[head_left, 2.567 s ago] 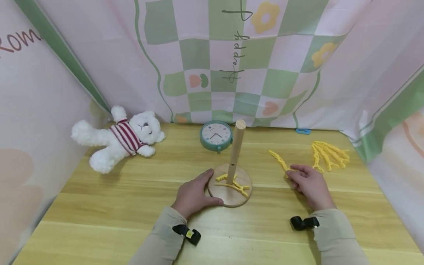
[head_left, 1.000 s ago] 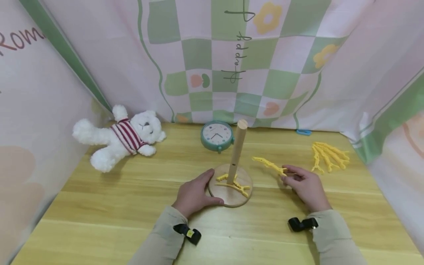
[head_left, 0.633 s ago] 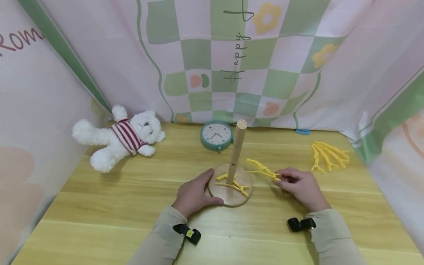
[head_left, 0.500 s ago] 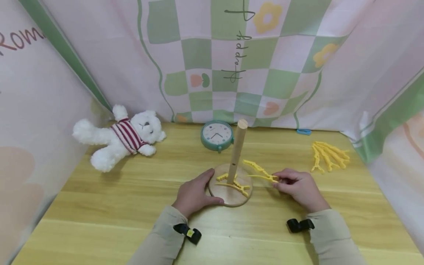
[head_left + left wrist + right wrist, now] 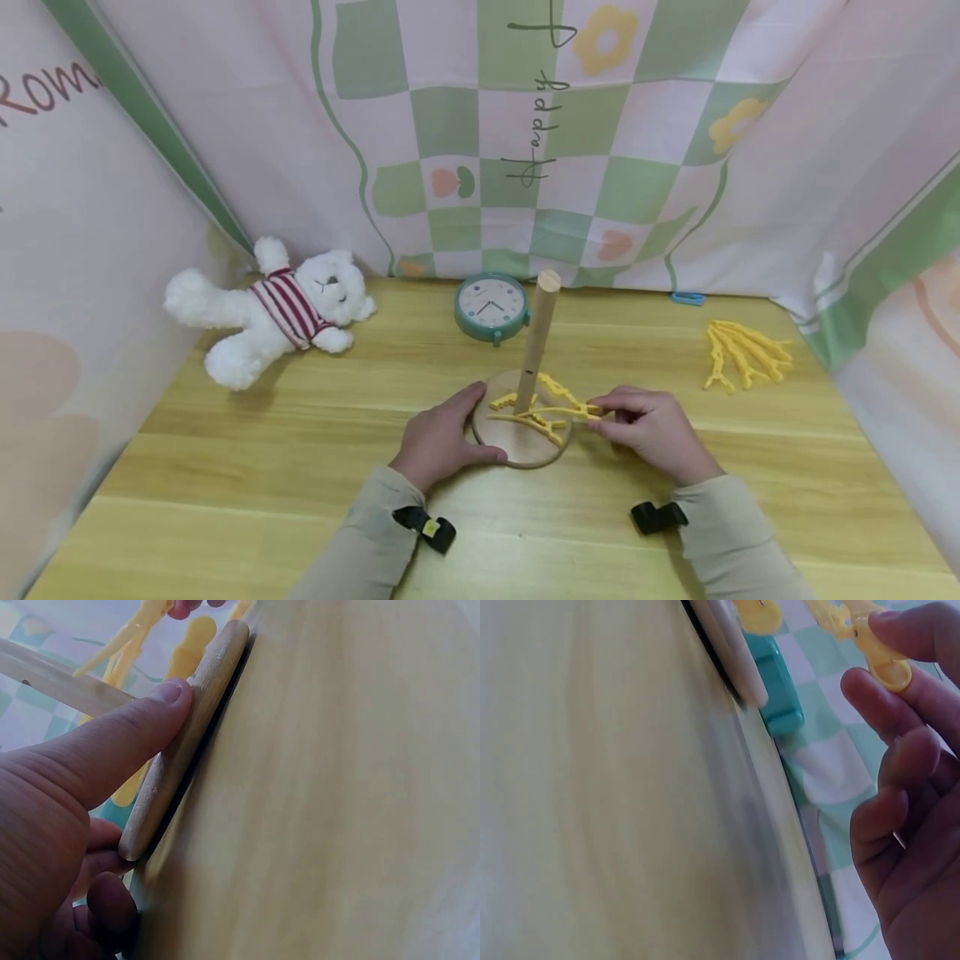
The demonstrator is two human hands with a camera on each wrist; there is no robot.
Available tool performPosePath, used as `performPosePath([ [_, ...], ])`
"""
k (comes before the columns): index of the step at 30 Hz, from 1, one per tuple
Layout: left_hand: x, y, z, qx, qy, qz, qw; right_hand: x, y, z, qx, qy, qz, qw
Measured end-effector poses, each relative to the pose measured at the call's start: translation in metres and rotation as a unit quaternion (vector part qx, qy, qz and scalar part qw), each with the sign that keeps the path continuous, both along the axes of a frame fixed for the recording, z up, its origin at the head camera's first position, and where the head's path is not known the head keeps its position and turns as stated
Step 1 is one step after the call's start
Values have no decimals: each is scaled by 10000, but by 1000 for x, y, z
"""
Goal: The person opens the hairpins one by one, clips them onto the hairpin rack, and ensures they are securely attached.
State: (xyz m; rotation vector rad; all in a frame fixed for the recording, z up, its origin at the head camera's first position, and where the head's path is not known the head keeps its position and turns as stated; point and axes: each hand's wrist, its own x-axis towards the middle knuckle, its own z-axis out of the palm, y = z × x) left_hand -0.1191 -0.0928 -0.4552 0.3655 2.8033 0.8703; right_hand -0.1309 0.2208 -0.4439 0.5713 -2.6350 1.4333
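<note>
A wooden stand has a round base (image 5: 517, 450) and an upright dowel (image 5: 534, 346). My left hand (image 5: 442, 435) holds the base by its left rim, the thumb lying on its edge in the left wrist view. One yellow alligator clip (image 5: 555, 427) lies low around the dowel's foot, an arm on each side. My right hand (image 5: 652, 429) pinches the handles of another yellow clip (image 5: 573, 408) between thumb and fingers. Its arms are spread, the thin one reaching in front of the dowel, the toothed one ending just right of it. The right wrist view shows the pinched handle end (image 5: 891, 673).
Several more yellow clips (image 5: 750, 354) lie fanned out at the back right, near a small blue object (image 5: 687, 298). A teal clock (image 5: 491, 308) lies behind the stand. A white teddy bear (image 5: 281, 312) in a striped top lies at the back left. Patterned curtains enclose the table (image 5: 225, 500).
My right hand has brought its clip leftward, from beside the other clips to the dowel; the clip's arms have spread apart on the way. The left hand and the stand have stayed put.
</note>
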Motion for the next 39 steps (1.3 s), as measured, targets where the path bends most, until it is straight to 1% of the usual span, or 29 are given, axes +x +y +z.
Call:
performPosePath([
  [4, 0, 1, 0, -59, 11, -23, 10000, 2, -8, 3, 30, -31, 64, 10000],
  [10, 1, 3, -1, -187, 71, -84, 9998, 3, -18, 5, 209, -239, 53, 9995],
  [17, 3, 6, -1, -195, 89, -126, 9997, 4, -24, 5, 197, -408, 147, 9989],
  [27, 4, 9, -2, -259, 177, -171, 9994, 5, -32, 6, 275, -587, 140, 9978],
  [32, 6, 11, 0, -246, 232, -184, 9993, 6, -32, 5, 354, -650, 123, 9972],
  [39, 7, 11, 2, -252, 142, -145, 9995, 6, -25, 8, 491, -890, 242, 9945],
])
